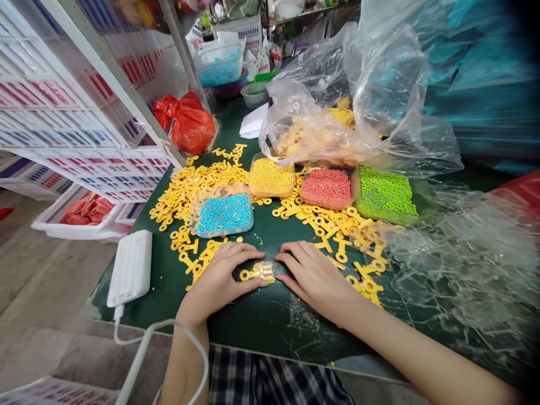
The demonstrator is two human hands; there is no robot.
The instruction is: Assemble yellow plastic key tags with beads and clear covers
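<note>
Between my hands, on the dark green table, lies a small yellow ring-ended plastic piece (245, 275) with a clear, shiny casing (265, 271) at its right end. My left hand (223, 273) curves around it, thumb along the near edge and forefinger along the far edge. To the right, my right hand (314, 278) rests with thumb and fingers apart, tips close to the casing, nothing visible between them. Just beyond are open tubs of tiny beads: blue (223, 214), yellow (272, 175), red (327, 187) and green (386, 194).
Loose yellow ring-ended pieces (202, 183) cover much of the table. Clear plastic parts (459, 275) pile up at the right. A white power bank (130, 269) with a cable lies at the left edge. Behind are a plastic bag (312, 126) of yellow pieces and a red bag (192, 126).
</note>
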